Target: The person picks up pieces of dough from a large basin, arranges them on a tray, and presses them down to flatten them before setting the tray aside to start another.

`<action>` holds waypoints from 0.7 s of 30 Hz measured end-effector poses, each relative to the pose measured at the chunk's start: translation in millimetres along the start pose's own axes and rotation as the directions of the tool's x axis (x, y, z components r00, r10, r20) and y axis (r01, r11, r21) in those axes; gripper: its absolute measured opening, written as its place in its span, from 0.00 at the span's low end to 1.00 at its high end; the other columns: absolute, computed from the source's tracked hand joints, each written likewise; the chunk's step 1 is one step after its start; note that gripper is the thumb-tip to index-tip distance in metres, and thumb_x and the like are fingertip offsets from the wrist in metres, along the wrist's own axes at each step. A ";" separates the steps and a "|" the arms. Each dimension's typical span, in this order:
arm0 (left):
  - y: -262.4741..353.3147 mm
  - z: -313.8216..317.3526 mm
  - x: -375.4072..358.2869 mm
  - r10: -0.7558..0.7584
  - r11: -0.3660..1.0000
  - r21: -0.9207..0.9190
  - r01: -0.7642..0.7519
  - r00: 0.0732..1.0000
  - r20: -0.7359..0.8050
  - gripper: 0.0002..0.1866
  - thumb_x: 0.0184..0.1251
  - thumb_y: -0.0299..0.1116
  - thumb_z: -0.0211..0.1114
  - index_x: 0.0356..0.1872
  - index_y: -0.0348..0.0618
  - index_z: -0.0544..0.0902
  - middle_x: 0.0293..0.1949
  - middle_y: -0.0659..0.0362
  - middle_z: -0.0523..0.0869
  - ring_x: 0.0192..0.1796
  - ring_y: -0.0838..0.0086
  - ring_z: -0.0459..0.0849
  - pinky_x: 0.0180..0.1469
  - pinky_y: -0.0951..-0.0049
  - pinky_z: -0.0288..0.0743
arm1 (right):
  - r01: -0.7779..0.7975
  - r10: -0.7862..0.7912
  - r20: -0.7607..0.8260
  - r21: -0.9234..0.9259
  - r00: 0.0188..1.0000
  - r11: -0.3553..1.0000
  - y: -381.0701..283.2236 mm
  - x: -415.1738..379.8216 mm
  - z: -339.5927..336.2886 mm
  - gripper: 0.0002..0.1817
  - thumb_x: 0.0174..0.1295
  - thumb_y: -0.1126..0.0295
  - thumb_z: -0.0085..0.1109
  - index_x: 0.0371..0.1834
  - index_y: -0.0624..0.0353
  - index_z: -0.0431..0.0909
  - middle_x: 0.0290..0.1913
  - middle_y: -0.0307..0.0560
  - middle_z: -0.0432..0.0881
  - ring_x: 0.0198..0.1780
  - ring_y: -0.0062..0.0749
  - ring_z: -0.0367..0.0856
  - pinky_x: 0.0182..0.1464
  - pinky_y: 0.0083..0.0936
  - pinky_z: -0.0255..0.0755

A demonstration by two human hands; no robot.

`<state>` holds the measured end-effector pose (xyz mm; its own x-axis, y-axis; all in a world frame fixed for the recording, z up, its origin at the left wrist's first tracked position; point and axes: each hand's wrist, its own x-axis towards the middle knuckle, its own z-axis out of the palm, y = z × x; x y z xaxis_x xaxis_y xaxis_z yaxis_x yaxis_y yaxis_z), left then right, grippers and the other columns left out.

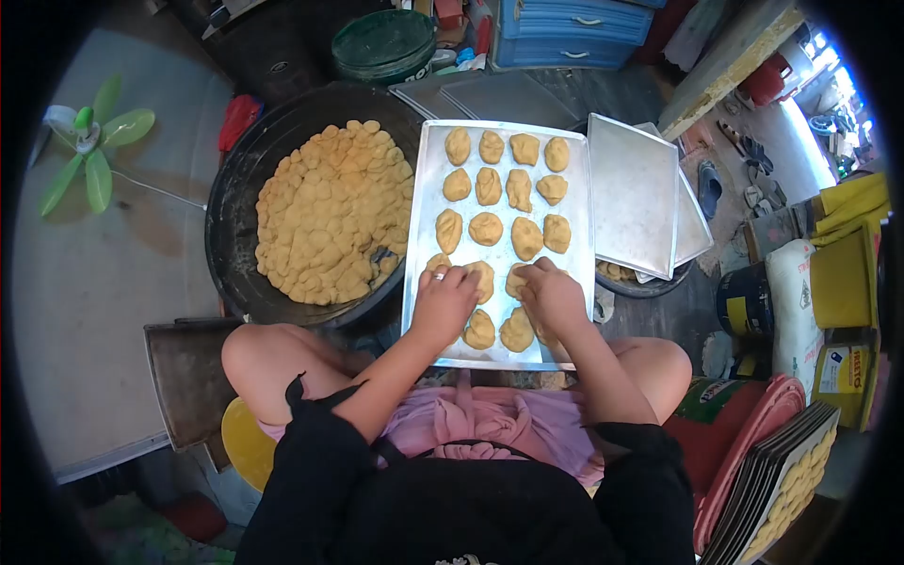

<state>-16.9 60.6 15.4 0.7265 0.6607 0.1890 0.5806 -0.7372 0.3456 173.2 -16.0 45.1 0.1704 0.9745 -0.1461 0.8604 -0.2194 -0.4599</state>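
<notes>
A silver metal baking tray (507,126) lies in front of me with rows of tan dough pieces (486,229) on it. My left hand (446,299), with a ring on one finger, curls over a dough piece (439,263) near the tray's left edge. Another piece (481,281) is just beside its fingertips. My right hand (554,298) has its fingers closed around a dough piece (516,282) in the same row, partly covered by the fingers. Nearer to me, two lumps (479,330) rest between my wrists; my right forearm may hide more.
A large black basin (224,250) heaped with dough pieces (330,217) stands at the left. Bare trays (633,188) are stacked at the right over another basin. Filled trays (786,490) stand stacked at lower right beside a red tub (702,443). A green-bladed fan (97,151) is far left.
</notes>
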 end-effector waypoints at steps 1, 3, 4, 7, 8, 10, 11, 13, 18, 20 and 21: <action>0.3 1.8 1.7 -0.001 1.000 0.001 0.001 1.000 0.004 0.17 0.59 0.40 0.63 0.49 0.47 0.82 0.44 0.60 0.80 0.50 0.65 0.75 0.52 0.60 0.63 | -0.030 0.030 -0.015 -0.010 0.999 0.999 0.7 -0.7 0.6 0.14 0.56 0.65 0.58 0.46 0.50 0.79 0.43 0.44 0.76 0.42 0.43 0.80 0.41 0.38 0.75; 3.6 1.7 7.5 0.034 0.999 0.028 -0.035 0.999 0.032 0.17 0.60 0.40 0.63 0.49 0.47 0.81 0.44 0.61 0.80 0.50 0.66 0.75 0.52 0.61 0.63 | -0.015 0.015 -0.038 0.008 0.999 1.000 2.7 -7.9 -3.9 0.14 0.55 0.65 0.59 0.46 0.51 0.78 0.43 0.45 0.76 0.42 0.44 0.80 0.41 0.39 0.75; 4.9 -3.0 7.8 0.054 0.999 0.009 -0.054 0.998 0.021 0.17 0.60 0.39 0.63 0.49 0.47 0.81 0.46 0.59 0.79 0.52 0.66 0.74 0.53 0.62 0.62 | -0.050 0.054 -0.062 0.059 0.997 0.997 -0.2 -15.5 -13.8 0.15 0.55 0.65 0.60 0.46 0.51 0.78 0.43 0.45 0.76 0.41 0.45 0.81 0.42 0.39 0.75; 1.4 -23.1 -3.2 -0.043 0.999 -0.020 0.041 0.995 -0.088 0.17 0.60 0.39 0.62 0.50 0.47 0.81 0.46 0.58 0.78 0.53 0.66 0.73 0.53 0.61 0.61 | -0.112 0.121 -0.094 0.096 0.988 0.989 13.2 -29.1 -24.6 0.17 0.54 0.65 0.62 0.48 0.51 0.77 0.44 0.46 0.76 0.41 0.46 0.81 0.42 0.40 0.75; -6.1 -25.0 -10.7 -0.107 0.993 -0.054 0.101 0.986 -0.124 0.16 0.60 0.36 0.62 0.50 0.46 0.81 0.48 0.56 0.77 0.54 0.63 0.74 0.53 0.59 0.64 | -0.148 0.156 -0.106 0.083 0.982 0.986 18.6 -32.4 -26.6 0.19 0.54 0.65 0.63 0.50 0.51 0.77 0.44 0.46 0.76 0.42 0.46 0.81 0.42 0.40 0.75; -24.6 -21.7 -19.7 -0.170 0.977 -0.147 0.157 0.982 -0.087 0.16 0.60 0.35 0.62 0.49 0.45 0.81 0.48 0.55 0.77 0.52 0.61 0.75 0.52 0.59 0.67 | -0.148 0.164 -0.143 0.119 0.976 0.982 24.9 -33.7 -20.4 0.20 0.54 0.64 0.63 0.51 0.50 0.76 0.45 0.46 0.76 0.42 0.47 0.81 0.42 0.40 0.75; -31.3 -17.4 -23.8 -0.237 0.947 -0.235 0.220 0.970 -0.047 0.15 0.60 0.33 0.63 0.49 0.43 0.81 0.48 0.55 0.77 0.51 0.59 0.76 0.51 0.58 0.70 | -0.139 0.166 -0.176 0.153 0.970 0.978 27.9 -33.1 -14.7 0.21 0.54 0.64 0.63 0.53 0.50 0.76 0.45 0.47 0.76 0.42 0.47 0.81 0.42 0.39 0.75; -38.5 -4.3 -23.4 -0.282 0.904 -0.340 0.259 0.959 -0.022 0.14 0.60 0.30 0.63 0.48 0.42 0.81 0.47 0.52 0.77 0.47 0.55 0.78 0.48 0.60 0.74 | -0.120 0.141 -0.174 0.127 0.975 0.985 34.4 -29.0 -1.7 0.22 0.54 0.62 0.63 0.54 0.49 0.75 0.46 0.47 0.75 0.42 0.48 0.81 0.42 0.39 0.75; -31.7 -1.0 -13.4 -0.251 0.928 -0.309 0.206 0.961 -0.113 0.13 0.62 0.30 0.62 0.47 0.42 0.81 0.47 0.51 0.76 0.43 0.56 0.80 0.45 0.62 0.75 | -0.236 0.241 -0.227 0.048 0.944 0.970 22.5 -28.2 -2.4 0.21 0.54 0.61 0.63 0.53 0.49 0.76 0.48 0.47 0.75 0.42 0.48 0.81 0.42 0.40 0.75; -29.1 -6.5 -16.2 -0.261 0.925 -0.317 0.211 0.957 -0.125 0.14 0.61 0.32 0.62 0.47 0.43 0.81 0.48 0.51 0.76 0.45 0.54 0.79 0.47 0.60 0.75 | -0.216 0.216 -0.201 0.022 0.956 0.976 9.2 -37.6 -7.9 0.21 0.54 0.61 0.63 0.53 0.48 0.76 0.48 0.47 0.75 0.41 0.48 0.81 0.42 0.40 0.75; -23.8 -13.9 -24.3 -0.194 0.970 -0.182 0.163 0.967 -0.168 0.14 0.60 0.34 0.63 0.47 0.44 0.81 0.48 0.51 0.76 0.46 0.55 0.78 0.47 0.60 0.75 | -0.206 0.203 -0.173 -0.002 0.964 0.978 2.8 -44.4 -9.2 0.21 0.53 0.61 0.63 0.52 0.48 0.76 0.48 0.46 0.75 0.41 0.48 0.81 0.42 0.40 0.75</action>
<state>-53.5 64.1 15.3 0.5278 0.8053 0.2701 0.6146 -0.5816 0.5329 172.4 -59.4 58.3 0.4218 0.9029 -0.0831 0.8076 -0.4158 -0.4182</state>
